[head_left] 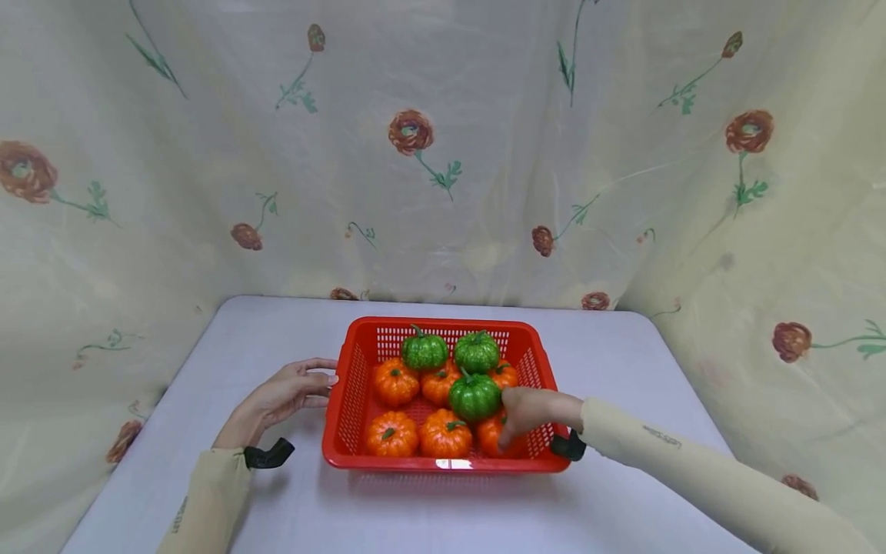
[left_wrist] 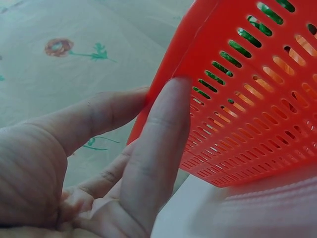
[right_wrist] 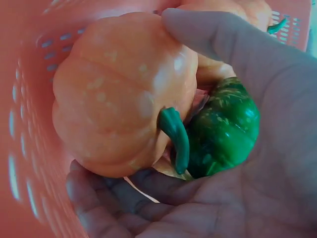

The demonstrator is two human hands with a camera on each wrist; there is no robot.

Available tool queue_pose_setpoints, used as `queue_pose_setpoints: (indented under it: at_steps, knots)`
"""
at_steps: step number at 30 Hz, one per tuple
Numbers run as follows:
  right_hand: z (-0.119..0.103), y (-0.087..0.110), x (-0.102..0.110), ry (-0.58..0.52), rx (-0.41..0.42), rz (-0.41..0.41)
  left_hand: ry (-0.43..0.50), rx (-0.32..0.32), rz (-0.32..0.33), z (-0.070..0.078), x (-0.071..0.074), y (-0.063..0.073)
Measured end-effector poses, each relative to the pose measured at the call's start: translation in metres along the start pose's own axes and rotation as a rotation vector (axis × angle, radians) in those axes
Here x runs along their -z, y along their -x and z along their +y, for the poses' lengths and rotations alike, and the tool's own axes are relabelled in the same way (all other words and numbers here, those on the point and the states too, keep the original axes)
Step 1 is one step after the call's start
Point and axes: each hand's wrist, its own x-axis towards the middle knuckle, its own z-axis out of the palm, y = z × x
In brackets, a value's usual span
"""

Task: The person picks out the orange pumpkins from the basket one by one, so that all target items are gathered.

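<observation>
A red plastic basket [head_left: 388,463] with slotted walls stands on the table, holding small orange pumpkins and three green ones. My left hand [head_left: 287,392] pinches its left rim between thumb and fingers, as the left wrist view shows close up. Inside the basket at the right front, my right hand [head_left: 536,412] grips an orange pumpkin [right_wrist: 119,94]. The thumb lies along one side of it and the fingers curl round the other; its green stem points toward the palm. Right beside it sits a green pumpkin [right_wrist: 225,131], partly behind the hand.
Two more green pumpkins, one of them the left green pumpkin [head_left: 424,352], lie at the back of the basket. Several orange pumpkins fill the rest, including a front-left orange pumpkin [head_left: 391,435]. A flowered curtain [head_left: 484,192] surrounds the white table [head_left: 609,362].
</observation>
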Motion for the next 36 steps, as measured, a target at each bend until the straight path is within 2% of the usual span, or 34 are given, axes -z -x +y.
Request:
queue_pose_setpoints:
  at_steps: [4, 10, 19, 26, 36]
  knots:
    - [0.001, 0.004, 0.001, -0.056, 0.035, 0.000, -0.009, 0.000, 0.003, 0.000, 0.000, -0.001]
    - [0.008, 0.008, -0.002, -0.136, 0.121, 0.040, -0.020, 0.000, 0.006, 0.000, 0.002, -0.001]
    - [0.013, 0.010, -0.006, -0.130, 0.118, 0.087, -0.025, -0.007, 0.002, 0.000, 0.002, -0.002]
    - [0.014, 0.016, -0.009, -0.188, 0.192, 0.095, -0.011, 0.001, -0.004, -0.002, 0.001, -0.002]
    - [0.020, 0.025, -0.008, -0.193, 0.217, 0.162, 0.014, -0.003, -0.002, -0.004, 0.000, -0.005]
